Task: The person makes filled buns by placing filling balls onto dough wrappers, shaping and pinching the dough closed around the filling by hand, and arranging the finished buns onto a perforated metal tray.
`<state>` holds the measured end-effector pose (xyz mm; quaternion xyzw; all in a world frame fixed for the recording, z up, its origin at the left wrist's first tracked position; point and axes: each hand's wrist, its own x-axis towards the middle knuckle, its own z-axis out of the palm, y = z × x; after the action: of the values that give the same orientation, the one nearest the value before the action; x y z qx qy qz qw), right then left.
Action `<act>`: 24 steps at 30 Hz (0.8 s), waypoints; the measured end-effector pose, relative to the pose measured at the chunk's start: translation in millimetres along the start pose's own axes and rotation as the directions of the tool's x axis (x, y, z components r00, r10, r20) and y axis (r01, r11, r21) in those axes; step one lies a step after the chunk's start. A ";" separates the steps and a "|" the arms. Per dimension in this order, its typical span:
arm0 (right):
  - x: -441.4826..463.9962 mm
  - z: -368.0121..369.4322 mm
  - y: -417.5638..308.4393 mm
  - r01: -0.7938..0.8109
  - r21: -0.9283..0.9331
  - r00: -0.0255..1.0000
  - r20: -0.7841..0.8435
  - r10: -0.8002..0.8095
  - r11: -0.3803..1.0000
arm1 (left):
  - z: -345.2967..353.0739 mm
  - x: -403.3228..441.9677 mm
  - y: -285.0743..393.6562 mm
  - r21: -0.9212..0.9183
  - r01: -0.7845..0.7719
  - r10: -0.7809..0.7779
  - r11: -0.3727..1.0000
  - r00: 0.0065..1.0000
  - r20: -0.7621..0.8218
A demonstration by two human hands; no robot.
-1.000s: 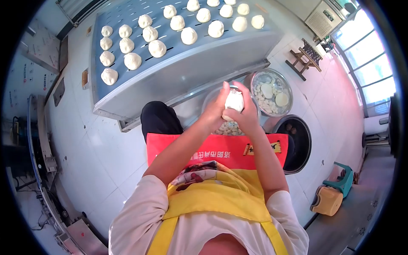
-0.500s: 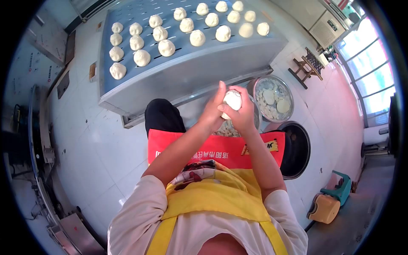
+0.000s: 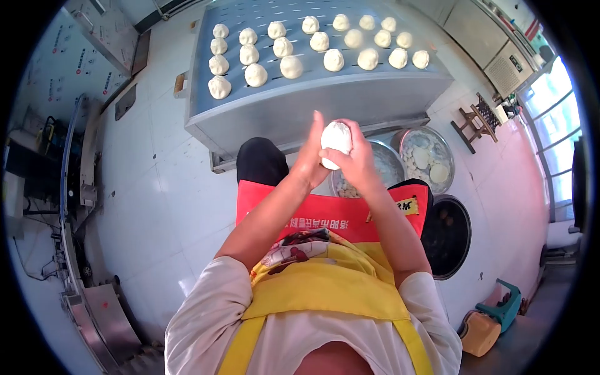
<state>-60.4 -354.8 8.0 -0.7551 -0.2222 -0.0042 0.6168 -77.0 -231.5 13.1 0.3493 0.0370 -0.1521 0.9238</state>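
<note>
A white dough bun is held between my two hands, above my lap and just short of the table edge. My left hand presses its palm against the bun's left side, thumb pointing up. On the other side, my right hand curls around the bun with its thumb across the lower front. The fingers behind the bun are partly hidden. Under my right hand sits a metal bowl with pale lumps in it, partly covered by my hand and forearm.
Rows of shaped buns stand on a blue slotted table ahead. A second metal bowl holds pale pieces and flat discs. To my right are a black tub, a wooden folding stool and a teal stool.
The camera view has shifted, so table and bowls appear further right. My hands have turned the bun, and more of its smooth white surface shows between them.
</note>
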 end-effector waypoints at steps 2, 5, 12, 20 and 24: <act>3.3 -0.6 3.3 0.039 -0.011 0.999 0.023 -0.038 0.999 | -1.7 6.6 2.5 0.018 0.002 -0.001 1.000 1.000 -0.029; 9.7 -9.8 4.6 -0.082 0.369 0.969 0.246 -0.012 0.926 | -12.2 13.5 6.9 0.019 0.076 -0.076 0.997 0.997 -0.011; 22.7 7.1 20.4 0.000 0.222 0.995 0.095 -0.022 0.975 | -30.4 26.2 3.4 -0.061 0.063 -0.067 0.996 0.995 -0.070; 41.9 23.1 37.3 -0.025 0.142 0.995 0.102 0.011 0.990 | -35.1 31.6 19.2 0.002 0.046 -0.045 0.999 0.980 -0.194; 48.1 16.9 48.8 -0.010 0.185 0.995 0.101 -0.009 0.983 | -45.7 43.6 9.3 0.057 0.016 -0.004 0.998 0.980 -0.199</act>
<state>-5.0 -330.0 -27.9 -0.6936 -0.2523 0.0549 0.6725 -31.0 -206.0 -23.0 0.3892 0.1266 -0.1221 0.9042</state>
